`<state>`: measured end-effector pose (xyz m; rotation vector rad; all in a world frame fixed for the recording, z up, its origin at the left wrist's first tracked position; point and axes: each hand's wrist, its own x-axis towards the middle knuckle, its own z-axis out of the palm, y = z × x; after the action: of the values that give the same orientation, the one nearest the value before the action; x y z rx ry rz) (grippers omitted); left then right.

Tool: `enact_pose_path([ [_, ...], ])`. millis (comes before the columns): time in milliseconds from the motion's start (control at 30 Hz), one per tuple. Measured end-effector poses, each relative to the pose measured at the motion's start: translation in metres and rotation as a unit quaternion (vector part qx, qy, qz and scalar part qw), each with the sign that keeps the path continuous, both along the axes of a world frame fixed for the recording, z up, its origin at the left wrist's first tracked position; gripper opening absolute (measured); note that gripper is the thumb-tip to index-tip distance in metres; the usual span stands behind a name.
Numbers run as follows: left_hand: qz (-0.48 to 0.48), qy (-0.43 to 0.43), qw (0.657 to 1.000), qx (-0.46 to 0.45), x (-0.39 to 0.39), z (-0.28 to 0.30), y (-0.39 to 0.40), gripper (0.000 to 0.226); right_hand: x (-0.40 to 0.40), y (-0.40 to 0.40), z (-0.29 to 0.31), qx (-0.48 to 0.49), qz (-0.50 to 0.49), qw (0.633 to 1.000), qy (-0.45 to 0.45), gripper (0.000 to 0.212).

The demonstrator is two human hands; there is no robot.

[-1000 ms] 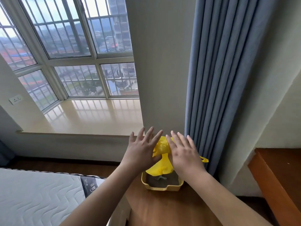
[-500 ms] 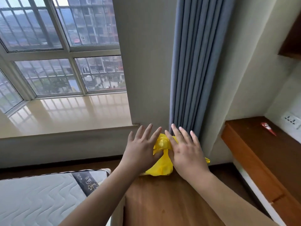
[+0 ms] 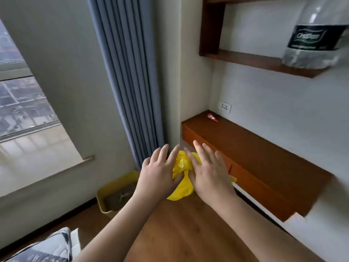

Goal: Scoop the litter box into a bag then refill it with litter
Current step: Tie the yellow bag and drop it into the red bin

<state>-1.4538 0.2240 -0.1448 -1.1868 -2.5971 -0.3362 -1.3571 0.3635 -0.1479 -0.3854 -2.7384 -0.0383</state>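
Note:
A crumpled yellow plastic bag (image 3: 181, 172) is pressed between my two palms in mid air, in the lower middle of the view. My left hand (image 3: 158, 173) lies against its left side and my right hand (image 3: 207, 171) against its right, both with fingers stretched out. Below and to the left on the floor stands the yellow litter box (image 3: 105, 191), holding grey litter (image 3: 115, 200) with a pale scoop (image 3: 123, 195) lying in it. My left forearm hides its right part.
A blue-grey curtain (image 3: 128, 82) hangs behind the box beside the window (image 3: 20, 103). A brown wall desk (image 3: 251, 157) runs along the right with a small red item (image 3: 213, 117). A plastic bottle (image 3: 315, 33) stands on the upper shelf. A mattress corner (image 3: 47, 248) shows bottom left.
The view has swung right: the window slid off to the left, and the desk, shelf and bottle came into sight. My hands stay pressed on the yellow bag.

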Motion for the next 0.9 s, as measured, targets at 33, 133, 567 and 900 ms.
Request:
enact_pose_path([
  [33, -0.022, 0.006, 1.0, 0.0, 0.011, 0.002, 0.014, 0.074, 0.016, 0.01, 0.0, -0.004, -0.019, 1.0, -0.001, 0.051],
  [133, -0.082, 0.016, 0.997, -0.002, 0.047, 0.002, 0.055, 0.071, 0.068, 0.038, 0.002, -0.011, -0.073, 0.997, 0.0, 0.053],
  [567, -0.289, 0.012, 0.956, -0.053, 0.276, -0.019, 0.204, 0.07, 0.344, 0.13, -0.025, -0.034, -0.255, 0.966, 0.029, 0.049],
  [900, -0.407, 0.012, 0.909, -0.089, 0.44, -0.026, 0.281, 0.075, 0.519, 0.16, -0.039, -0.029, -0.399, 0.916, 0.029, 0.051],
])
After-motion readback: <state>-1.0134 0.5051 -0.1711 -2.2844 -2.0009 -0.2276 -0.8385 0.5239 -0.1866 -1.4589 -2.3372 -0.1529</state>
